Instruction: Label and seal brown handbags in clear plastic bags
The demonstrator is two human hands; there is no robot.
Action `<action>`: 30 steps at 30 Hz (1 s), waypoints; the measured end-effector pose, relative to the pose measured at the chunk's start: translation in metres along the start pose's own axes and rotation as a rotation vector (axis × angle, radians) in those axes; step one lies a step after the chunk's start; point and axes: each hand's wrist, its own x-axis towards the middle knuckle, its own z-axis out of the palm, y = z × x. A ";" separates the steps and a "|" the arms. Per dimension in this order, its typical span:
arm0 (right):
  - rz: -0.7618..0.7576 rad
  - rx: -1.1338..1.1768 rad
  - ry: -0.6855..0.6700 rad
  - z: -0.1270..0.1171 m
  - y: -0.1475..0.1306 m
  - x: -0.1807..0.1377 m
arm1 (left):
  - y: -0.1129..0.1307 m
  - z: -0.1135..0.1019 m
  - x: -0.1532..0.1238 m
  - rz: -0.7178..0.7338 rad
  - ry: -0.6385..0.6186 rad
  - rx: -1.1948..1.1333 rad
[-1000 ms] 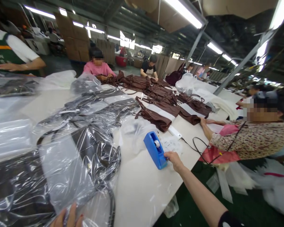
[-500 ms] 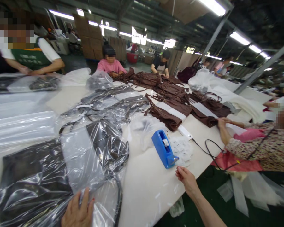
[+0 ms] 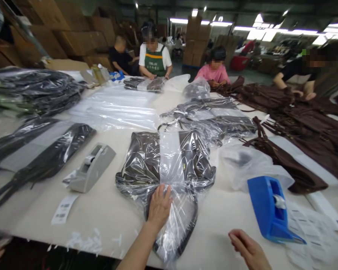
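My left hand [image 3: 159, 204] lies flat, fingers spread, on a clear plastic bag [image 3: 169, 165] that holds a dark folded item with a strap. The bag rests on the white table [image 3: 107, 213] straight in front of me. My right hand [image 3: 249, 249] hovers low over the table's near edge, just left of a blue tape dispenser [image 3: 269, 210]. Its fingers are curled together, and what they pinch is too small to make out.
A grey tape dispenser [image 3: 91, 168] and a barcode label [image 3: 62, 208] lie to the left. Small white labels [image 3: 312, 232] lie right of the blue dispenser. More bagged dark items [image 3: 211, 116], flat clear bags [image 3: 115, 108] and brown garments [image 3: 298, 112] cover the table. Several people work along the far side.
My view has swung left and down. My left hand has moved up onto the middle of the bag. My right hand has left the blue dispenser and drawn back toward me.
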 end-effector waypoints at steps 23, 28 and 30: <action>-0.538 -0.220 -0.574 0.143 -0.162 0.097 | -0.062 -0.029 0.102 0.058 -0.863 -0.497; -0.539 -0.235 -0.581 0.152 -0.163 0.105 | -0.065 -0.028 0.101 0.044 -0.760 -0.497; -0.544 -0.258 -0.599 0.157 -0.164 0.107 | -0.065 -0.027 0.101 0.035 -0.736 -0.492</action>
